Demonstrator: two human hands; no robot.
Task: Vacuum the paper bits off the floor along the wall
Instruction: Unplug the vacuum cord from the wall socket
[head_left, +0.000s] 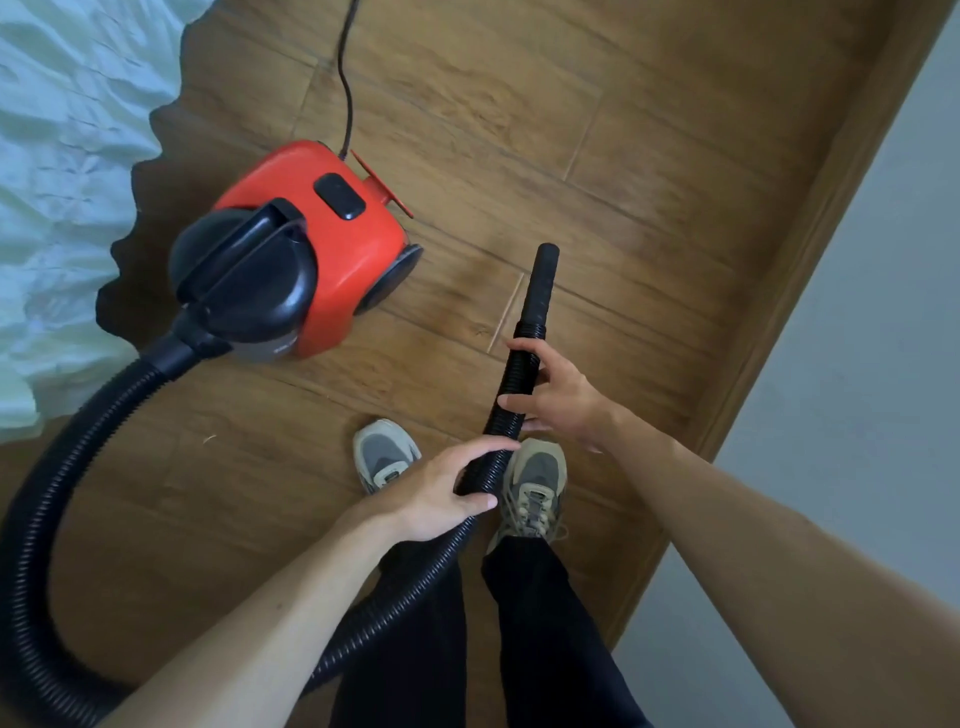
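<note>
- Left hand (441, 488) grips the black hose (519, 366) low down — thumb under it.
- Right hand (558, 397) holds it nearer the nozzle (541, 280).
- Red vacuum (322, 244) stands to the left.

Glossy plastic vacuum (343, 249); ribbed hose (517, 371); wood floor (571, 130).

Red canister vacuum (332, 244) set on the wooden floor (623, 130), left of centre.
The black ribbed hose (514, 371) is looped through the lower left and raised at centre, the smooth nozzle (540, 283) pointed up-frame.
</note>
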